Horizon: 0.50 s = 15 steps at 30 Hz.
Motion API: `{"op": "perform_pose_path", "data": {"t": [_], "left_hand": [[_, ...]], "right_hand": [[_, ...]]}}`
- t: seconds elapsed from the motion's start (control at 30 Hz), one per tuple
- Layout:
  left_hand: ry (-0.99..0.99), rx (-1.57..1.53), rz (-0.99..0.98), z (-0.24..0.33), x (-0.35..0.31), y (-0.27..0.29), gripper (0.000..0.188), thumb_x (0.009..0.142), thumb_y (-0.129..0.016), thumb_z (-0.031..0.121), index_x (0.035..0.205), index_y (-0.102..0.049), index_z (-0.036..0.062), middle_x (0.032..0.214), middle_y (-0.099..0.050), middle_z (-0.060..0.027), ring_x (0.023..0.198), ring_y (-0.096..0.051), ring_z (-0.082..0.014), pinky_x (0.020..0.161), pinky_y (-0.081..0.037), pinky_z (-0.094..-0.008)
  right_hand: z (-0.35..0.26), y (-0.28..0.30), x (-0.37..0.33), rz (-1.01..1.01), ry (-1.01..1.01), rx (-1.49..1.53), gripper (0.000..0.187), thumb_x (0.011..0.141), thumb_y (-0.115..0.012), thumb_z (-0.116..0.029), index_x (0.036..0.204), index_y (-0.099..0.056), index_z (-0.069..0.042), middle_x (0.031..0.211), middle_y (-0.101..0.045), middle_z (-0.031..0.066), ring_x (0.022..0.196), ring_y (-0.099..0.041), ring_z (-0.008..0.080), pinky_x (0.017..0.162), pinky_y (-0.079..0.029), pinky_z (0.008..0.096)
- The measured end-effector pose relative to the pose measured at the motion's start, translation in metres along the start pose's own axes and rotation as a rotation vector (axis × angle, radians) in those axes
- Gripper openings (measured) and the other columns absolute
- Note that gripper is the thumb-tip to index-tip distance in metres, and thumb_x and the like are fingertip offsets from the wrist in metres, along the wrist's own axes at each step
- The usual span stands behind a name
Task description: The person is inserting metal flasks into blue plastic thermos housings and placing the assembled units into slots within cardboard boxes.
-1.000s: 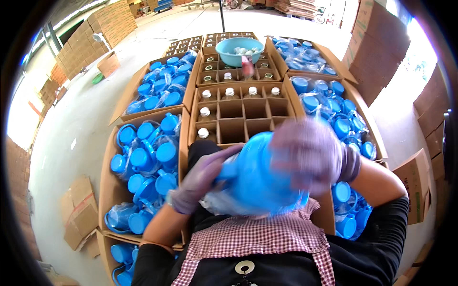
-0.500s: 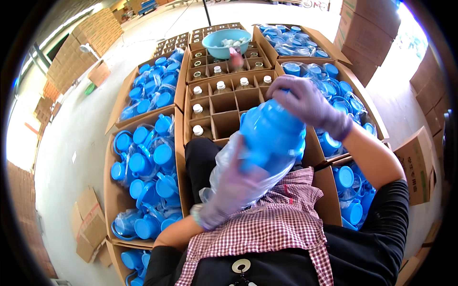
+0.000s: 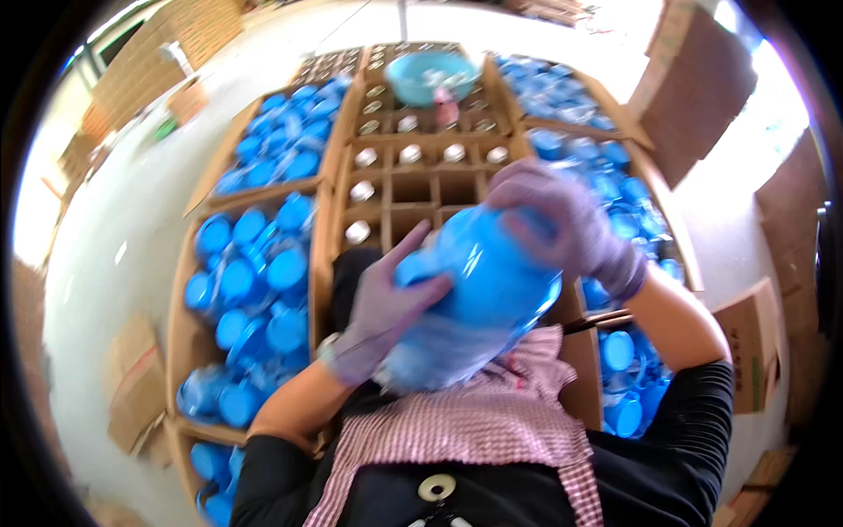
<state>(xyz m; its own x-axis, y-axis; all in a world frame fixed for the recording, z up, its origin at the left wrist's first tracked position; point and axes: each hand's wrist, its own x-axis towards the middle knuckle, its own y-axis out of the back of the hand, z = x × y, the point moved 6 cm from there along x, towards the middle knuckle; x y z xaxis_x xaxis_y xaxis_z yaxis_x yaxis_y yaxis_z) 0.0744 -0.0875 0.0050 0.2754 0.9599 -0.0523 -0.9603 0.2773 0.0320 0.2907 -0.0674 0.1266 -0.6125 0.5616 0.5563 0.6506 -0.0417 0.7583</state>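
Observation:
In front of my lap, a large rounded blue plastic container (image 3: 474, 272) lies tilted, its lower part in a clear plastic bag (image 3: 430, 356). Blur hides its exact kind. My right hand (image 3: 562, 215), in a purple glove, is closed over its upper end. On its left side my left hand (image 3: 386, 299), gloved too, grips with the thumb across the blue surface and the index finger pointing up. Just beyond stands a divided carton (image 3: 384, 195) with white-capped bottles (image 3: 362, 191) in some compartments, while others beside them hold none.
Open cartons of blue lidded mugs (image 3: 237, 279) line the left side; more bagged blue mugs (image 3: 628, 224) fill cartons on the right. A light blue basin (image 3: 408, 86) with small white pieces rests on the far bottle carton. Tall stacked cartons (image 3: 694, 88) stand at the far right.
My left hand has slid up the blue container's left side, and its fingers show more. The right hand stays at the upper end, slightly lower. The whole view has shifted a little.

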Motion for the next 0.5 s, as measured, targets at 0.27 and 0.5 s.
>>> {"op": "perform_pose_path", "data": {"t": [0.27, 0.5], "left_hand": [[-0.139, -0.315, -0.171, -0.007, -0.016, 0.027, 0.105, 0.069, -0.096, 0.011, 0.158, -0.042, -0.0051, 0.135, -0.068, -0.0116, 0.121, -0.066, -0.0194, 0.105, -0.052, -0.0340], [-0.226, -0.307, 0.007, -0.014, -0.009, 0.010, 0.097, 0.067, -0.101, 0.016, 0.150, -0.055, -0.0013, 0.129, -0.070, -0.0058, 0.114, -0.065, -0.0142, 0.101, -0.052, -0.0297]], "right_hand": [[-0.043, -0.015, 0.029, 0.114, 0.108, -0.003, 0.024, 0.083, -0.074, -0.029, 0.099, -0.071, -0.011, 0.102, -0.068, 0.0125, 0.097, -0.069, 0.0365, 0.083, -0.057, 0.0478], [-0.035, 0.009, 0.019, 0.117, 0.009, -0.096, 0.031, 0.082, -0.080, -0.026, 0.106, -0.068, -0.011, 0.102, -0.067, 0.0116, 0.098, -0.068, 0.0345, 0.084, -0.056, 0.0447]]}}
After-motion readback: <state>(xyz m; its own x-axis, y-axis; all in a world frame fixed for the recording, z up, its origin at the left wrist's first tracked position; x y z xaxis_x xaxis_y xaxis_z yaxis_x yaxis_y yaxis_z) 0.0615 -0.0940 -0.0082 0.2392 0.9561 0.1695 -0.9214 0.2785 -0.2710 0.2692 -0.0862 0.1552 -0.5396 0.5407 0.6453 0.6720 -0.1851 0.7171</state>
